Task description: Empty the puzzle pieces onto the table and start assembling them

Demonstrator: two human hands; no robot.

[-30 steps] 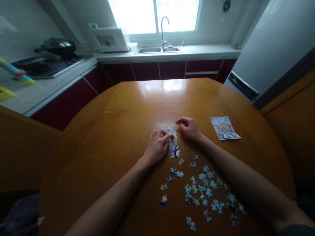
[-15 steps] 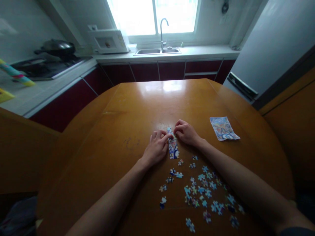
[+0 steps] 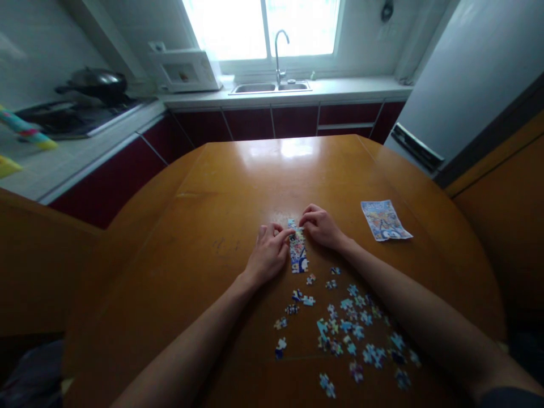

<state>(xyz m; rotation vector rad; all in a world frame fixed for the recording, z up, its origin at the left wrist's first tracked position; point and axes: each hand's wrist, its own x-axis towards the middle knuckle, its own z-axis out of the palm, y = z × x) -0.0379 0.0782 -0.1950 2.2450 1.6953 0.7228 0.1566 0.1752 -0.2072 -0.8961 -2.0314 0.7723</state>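
Observation:
A narrow strip of joined puzzle pieces (image 3: 298, 256) lies on the round wooden table (image 3: 238, 187). My left hand (image 3: 268, 253) rests at the strip's left side, fingers curled, fingertips on its upper edge. My right hand (image 3: 319, 226) is curled at the strip's top right corner, fingertips pinched against the top of the strip; whether a piece is in the pinch is hidden. Several loose puzzle pieces (image 3: 346, 328) lie scattered on the table nearer to me, between my forearms.
A printed picture sheet (image 3: 385, 220) lies on the table to the right. Beyond the table are a counter with a sink (image 3: 272, 86), a microwave (image 3: 183, 71), and a stove with a wok (image 3: 96, 85). A grey fridge (image 3: 463, 79) stands at the right.
My right hand has moved left and down from beside the strip onto its top right corner. My left hand has stayed on the strip's left edge.

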